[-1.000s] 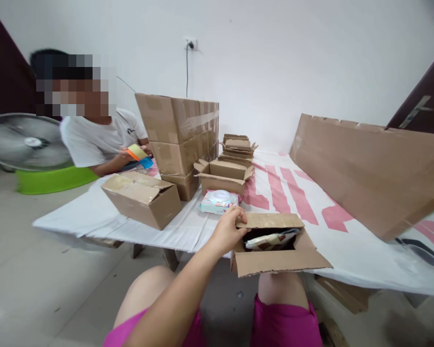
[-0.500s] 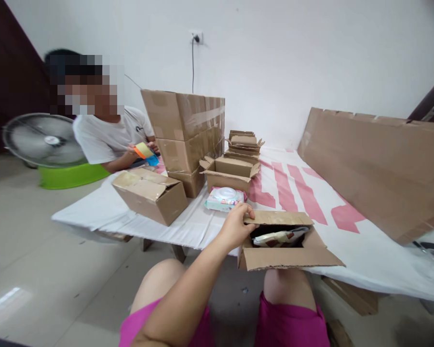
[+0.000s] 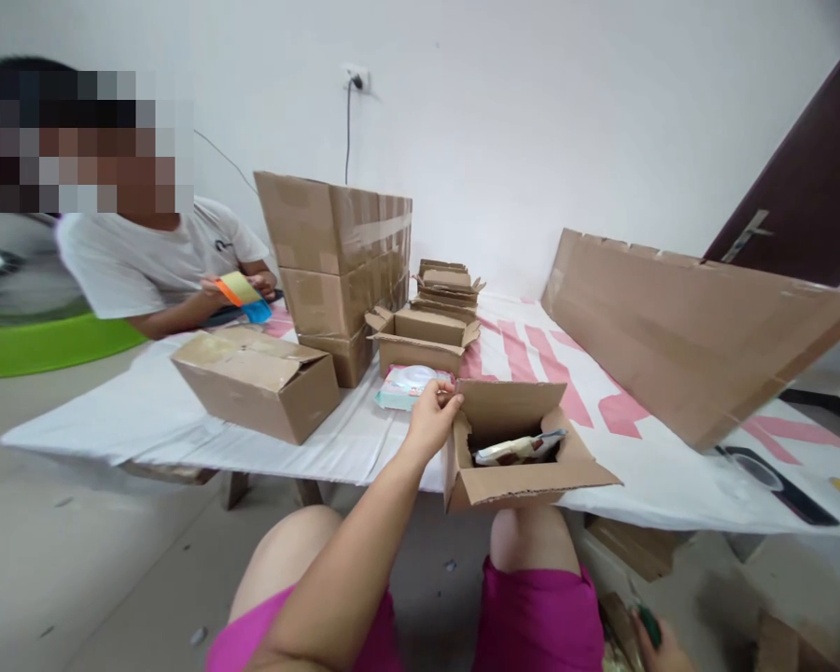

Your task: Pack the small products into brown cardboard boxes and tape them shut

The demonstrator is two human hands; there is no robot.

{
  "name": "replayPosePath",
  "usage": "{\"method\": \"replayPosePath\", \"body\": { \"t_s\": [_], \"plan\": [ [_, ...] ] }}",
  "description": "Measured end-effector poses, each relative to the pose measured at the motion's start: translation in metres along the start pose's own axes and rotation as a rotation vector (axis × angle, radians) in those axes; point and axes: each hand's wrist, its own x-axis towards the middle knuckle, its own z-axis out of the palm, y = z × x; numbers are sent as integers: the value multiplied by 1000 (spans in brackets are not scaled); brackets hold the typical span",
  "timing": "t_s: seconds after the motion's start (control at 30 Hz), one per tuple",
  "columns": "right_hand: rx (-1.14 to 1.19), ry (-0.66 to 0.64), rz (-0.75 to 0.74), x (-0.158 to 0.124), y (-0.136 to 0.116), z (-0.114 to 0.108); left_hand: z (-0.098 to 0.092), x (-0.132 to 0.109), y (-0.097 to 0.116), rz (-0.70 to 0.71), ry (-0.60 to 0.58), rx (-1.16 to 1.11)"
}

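Note:
An open cardboard box (image 3: 525, 490) stands at the table's near edge, above my knees. My left hand (image 3: 430, 425) pinches the far flap (image 3: 511, 406) at its left corner, and the flap stands upright. Inside the box lies a pale packet (image 3: 514, 450) with dark red patches. Just behind my left hand is a pack of wipes (image 3: 402, 390) with a white lid. Low at the right edge of my lap, my right hand (image 3: 665, 653) is closed around a green-handled tool (image 3: 649, 627); its thin tip is blurred, so I cannot tell its exact kind.
A closed box (image 3: 252, 378) sits left, before a stack of taped boxes (image 3: 315, 252). Open boxes (image 3: 424, 341) line the middle. A large cardboard sheet (image 3: 672, 327) leans at right, near a black object (image 3: 777, 485). A co-worker (image 3: 161, 261) holds coloured tape rolls (image 3: 245, 294).
The far flap has swung from lying over the opening to upright in my left hand. My right hand with the green-handled tool has come into view. The view has turned right.

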Motion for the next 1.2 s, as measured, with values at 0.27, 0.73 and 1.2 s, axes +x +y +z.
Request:
{"method": "replayPosePath", "body": {
  "t_s": [0.27,0.73,1.2],
  "plan": [
    [-89,436,-147,85,-103,-106,7,4,-9,53,90,10],
    [-284,-130,-580,154,-205,-79,-20,-5,4,88,-319,287],
    [-318,-598,-1214,40,-370,-127,-32,-19,19,28,-533,260]
  ]
}}
